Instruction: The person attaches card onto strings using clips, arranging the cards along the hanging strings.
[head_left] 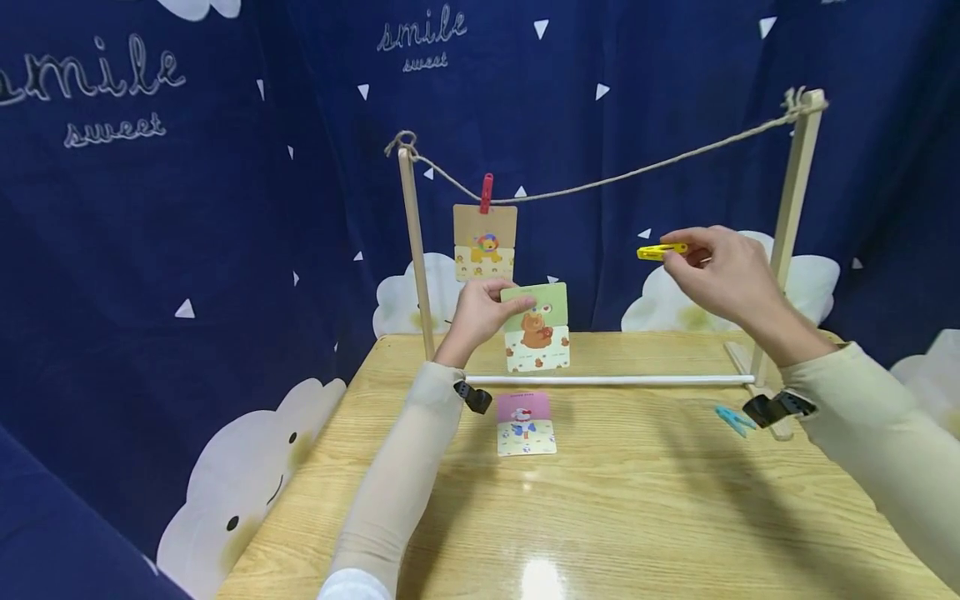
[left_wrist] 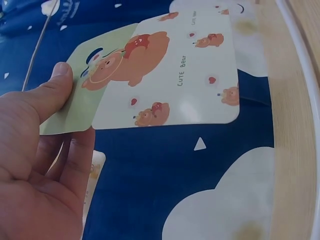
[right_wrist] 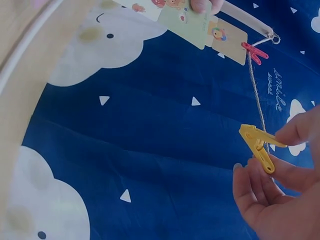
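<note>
My left hand (head_left: pixel 483 312) pinches a green and white bear card (head_left: pixel 536 329) by its left side, thumb across the front, below the twine. In the left wrist view the bear card (left_wrist: pixel 165 75) lies sideways, its lower half reaching out past my thumb. My right hand (head_left: pixel 723 271) holds a yellow clothespin (head_left: pixel 662 252) by its handle ends, to the right of the card and below the twine line (head_left: pixel 637 172). Seen from the right wrist, the yellow clothespin (right_wrist: pixel 256 146) sits between thumb and fingers. A red clothespin (head_left: pixel 487 193) keeps a tan lion card (head_left: pixel 485 242) on the line.
Two wooden posts (head_left: pixel 416 242) carry the twine, and a white rod (head_left: pixel 611 380) runs between them low down. A pink card (head_left: pixel 527 425) lies on the table (head_left: pixel 600 517). Beside the right post's foot is a blue clothespin (head_left: pixel 735 420). Behind hangs a dark blue curtain (head_left: pixel 315 208).
</note>
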